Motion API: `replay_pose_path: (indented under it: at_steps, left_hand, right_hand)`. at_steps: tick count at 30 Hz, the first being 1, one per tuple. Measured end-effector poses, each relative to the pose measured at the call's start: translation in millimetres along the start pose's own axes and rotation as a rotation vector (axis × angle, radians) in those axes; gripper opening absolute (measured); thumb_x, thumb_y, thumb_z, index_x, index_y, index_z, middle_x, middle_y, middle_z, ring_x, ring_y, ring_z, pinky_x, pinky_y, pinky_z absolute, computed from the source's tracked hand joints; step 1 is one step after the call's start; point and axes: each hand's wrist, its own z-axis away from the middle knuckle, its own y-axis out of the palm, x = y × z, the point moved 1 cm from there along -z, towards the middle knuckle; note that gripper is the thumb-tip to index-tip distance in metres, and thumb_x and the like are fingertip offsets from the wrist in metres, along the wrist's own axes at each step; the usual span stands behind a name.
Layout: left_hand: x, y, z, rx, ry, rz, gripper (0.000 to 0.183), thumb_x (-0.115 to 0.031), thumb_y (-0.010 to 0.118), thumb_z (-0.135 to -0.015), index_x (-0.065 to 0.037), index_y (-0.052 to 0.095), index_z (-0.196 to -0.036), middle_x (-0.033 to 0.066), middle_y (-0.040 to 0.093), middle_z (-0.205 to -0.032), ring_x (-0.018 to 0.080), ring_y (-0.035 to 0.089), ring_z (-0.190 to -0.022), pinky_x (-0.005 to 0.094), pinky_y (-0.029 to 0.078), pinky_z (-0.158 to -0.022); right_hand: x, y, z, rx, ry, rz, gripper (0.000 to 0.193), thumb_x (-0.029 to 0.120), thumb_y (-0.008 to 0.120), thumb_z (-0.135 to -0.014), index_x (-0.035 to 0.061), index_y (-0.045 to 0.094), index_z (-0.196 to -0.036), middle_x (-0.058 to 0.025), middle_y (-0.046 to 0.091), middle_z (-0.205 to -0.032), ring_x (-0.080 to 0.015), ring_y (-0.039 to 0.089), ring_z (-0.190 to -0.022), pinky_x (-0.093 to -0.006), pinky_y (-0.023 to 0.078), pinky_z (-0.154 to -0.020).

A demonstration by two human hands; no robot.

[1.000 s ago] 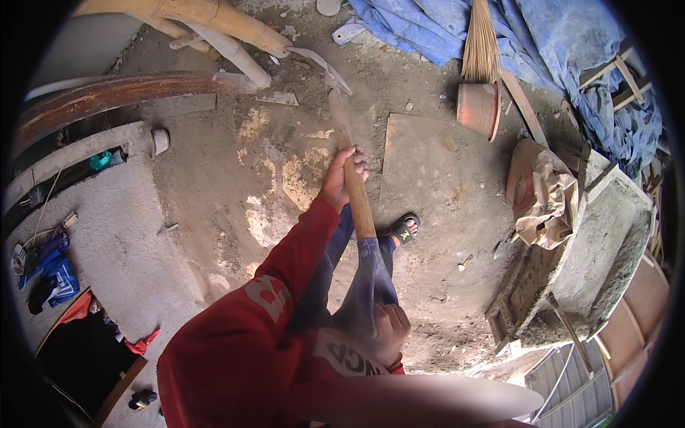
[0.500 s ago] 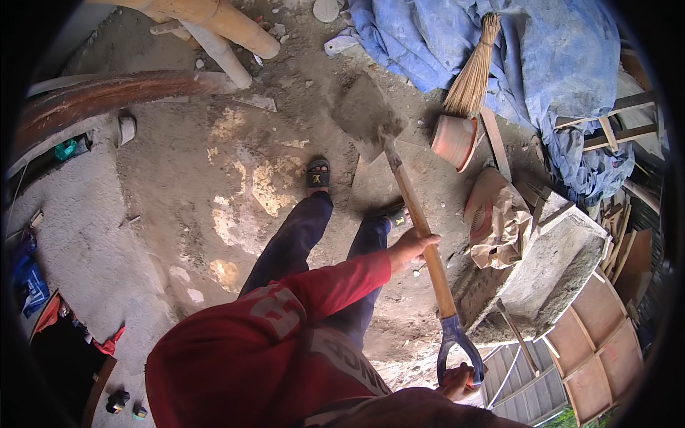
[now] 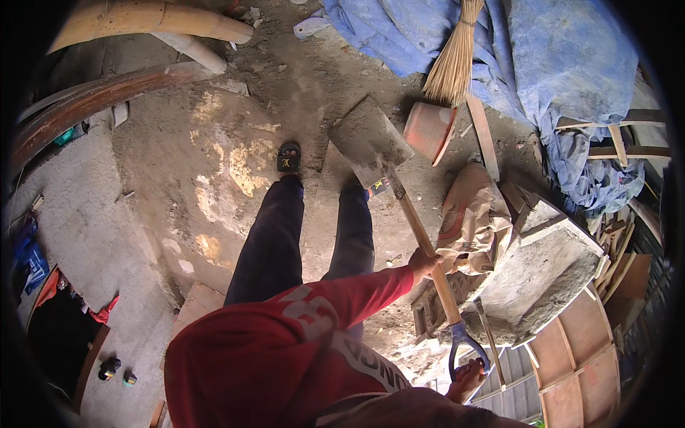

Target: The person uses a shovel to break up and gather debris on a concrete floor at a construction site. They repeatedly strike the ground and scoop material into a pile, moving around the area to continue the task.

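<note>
**Shovel being drawn nearer the feet, both hands closed on it**

Compared with half a second ago, the shovel [image 3: 415,222] is being brought lower in the frame: its residue-smeared blade [image 3: 371,135] is now being held at upper centre, close above the right sandal [image 3: 378,187]. By this, the tool seems to be being repositioned rather than driven into the floor [image 3: 239,167]; whether the floor is being touched cannot be told.

The left hand's [image 3: 426,265] grip is being wrapped firmly around the wooden shaft, right of centre, with no gap showing. The right hand's [image 3: 467,379] grip is being curled around the blue D-handle [image 3: 459,335] at lower right. The blade is being flanked by a terracotta-coloured bucket [image 3: 428,132]; the shaft is being held near a paper sack [image 3: 464,214] and a cement-crusted mixing trough [image 3: 549,271].
</note>
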Motion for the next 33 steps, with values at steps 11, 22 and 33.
replay_pose_path:
  at_steps: [11, 22, 33]
  left_hand:
    - [-57.9, 32.9, 3.0, 0.115, 0.056, 0.139, 0.050, -0.024, 0.071, -0.091, 0.004, 0.046, -0.125, 0.0181, 0.058, -0.115, 0.0322, 0.064, -0.106, 0.0535, 0.057, -0.092]
    - [-71.7, 50.7, -22.6, 0.026, 0.203, 0.235, 0.045, -0.023, 0.072, -0.089, 0.006, 0.052, -0.115, 0.0173, 0.063, -0.098, 0.0301, 0.069, -0.088, 0.0470, 0.062, -0.072]
    - [-225.4, -246.1, -153.1, -0.521, 0.508, 0.176, 0.024, -0.018, 0.067, -0.088, 0.005, 0.060, -0.092, 0.0121, 0.059, -0.078, 0.0279, 0.063, -0.065, 0.0443, 0.054, -0.059]
  right_hand:
    - [49.5, 3.9, -75.4, 0.106, -0.111, -0.008, 0.023, 0.004, 0.063, -0.081, 0.0150, 0.046, -0.069, 0.0036, 0.040, -0.051, -0.0063, 0.033, -0.036, -0.0253, 0.031, -0.035]
    - [102.6, 28.4, -95.1, 0.230, -0.112, -0.052, 0.016, 0.005, 0.063, -0.078, 0.0148, 0.052, -0.075, 0.0058, 0.038, -0.053, -0.0057, 0.035, -0.040, -0.0239, 0.034, -0.037]
    - [60.2, 325.3, 42.4, 0.830, -0.070, -0.235, 0.016, -0.004, 0.059, -0.081, 0.0091, 0.053, -0.086, 0.0003, 0.049, -0.060, -0.0081, 0.047, -0.042, -0.0234, 0.039, -0.039]
